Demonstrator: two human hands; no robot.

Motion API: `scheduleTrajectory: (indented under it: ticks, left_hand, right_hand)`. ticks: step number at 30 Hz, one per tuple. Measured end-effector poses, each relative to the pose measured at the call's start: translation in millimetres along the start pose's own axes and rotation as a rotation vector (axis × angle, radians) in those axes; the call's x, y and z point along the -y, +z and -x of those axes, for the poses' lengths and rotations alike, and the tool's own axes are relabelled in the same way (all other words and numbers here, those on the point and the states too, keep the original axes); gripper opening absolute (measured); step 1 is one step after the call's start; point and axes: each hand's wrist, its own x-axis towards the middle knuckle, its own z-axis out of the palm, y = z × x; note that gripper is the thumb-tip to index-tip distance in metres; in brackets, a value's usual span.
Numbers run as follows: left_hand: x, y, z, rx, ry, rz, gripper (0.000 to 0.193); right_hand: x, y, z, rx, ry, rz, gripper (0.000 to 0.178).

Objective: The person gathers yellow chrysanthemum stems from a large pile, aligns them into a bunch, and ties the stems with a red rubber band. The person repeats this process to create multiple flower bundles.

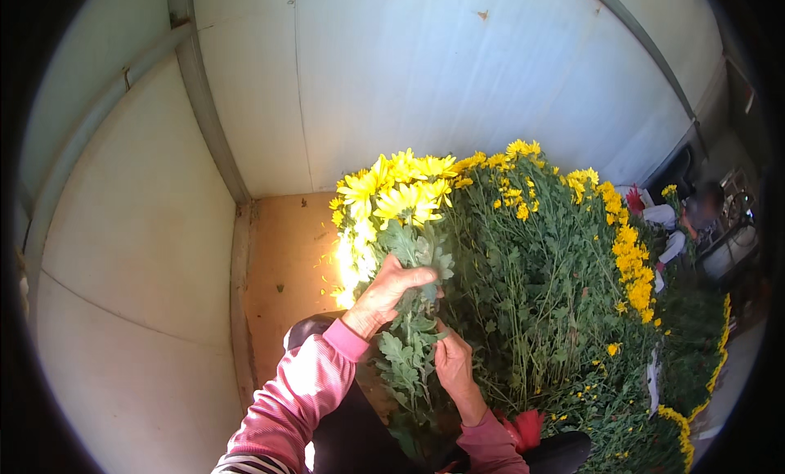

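Observation:
In front of me stands a bunch of yellow chrysanthemums (402,192), blooms at the top and leafy green stems hanging below. My left hand (391,292) is closed around the stems just under the heads, thumb across the front. Lower down, my right hand (455,366) has its fingers curled in against the leafy stems (401,355) of the same bunch. Its fingertips are partly hidden, but they pinch at a stem or leaf there. Bright sunlight washes out the blooms on the bunch's left side.
To the right lies a large heap of cut chrysanthemums (523,286), edged with yellow heads. A brown board (282,269) lies at left, beside pale wall panels (441,73). Something red (525,429) is near my right wrist. Another person (675,229) sits at far right among flowers.

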Motion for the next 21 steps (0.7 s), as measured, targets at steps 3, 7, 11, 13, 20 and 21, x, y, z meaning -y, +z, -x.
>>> scheduleTrajectory:
  ticks: [3, 7, 11, 13, 20, 21]
  left_hand:
    - [-6, 3, 1, -0.067, -0.035, -0.042, 0.032]
    - [-5, -5, 3, -0.142, -0.082, 0.000, 0.026]
    - [-2, -4, 9, -0.068, -0.102, -0.083, 0.046]
    - [-1, 1, 14, 0.003, -0.117, -0.129, 0.049]
    - [-1, 20, 13, 0.070, -0.033, -0.156, 0.060]
    - [0, 19, 12, 0.064, -0.022, -0.155, 0.061]
  right_hand:
    - [7, 1, 4, 0.026, -0.017, -0.024, 0.038]
    - [30, -13, 0, 0.060, -0.197, 0.219, 0.027]
    - [44, -42, -60, -0.225, -0.249, 0.067, 0.022]
    - [75, -50, -99, -0.329, -0.327, 0.007, 0.020]
    - [82, -45, -132, -0.258, -0.278, -0.246, 0.028]
    - [84, -42, -128, -0.221, -0.249, -0.316, 0.031]
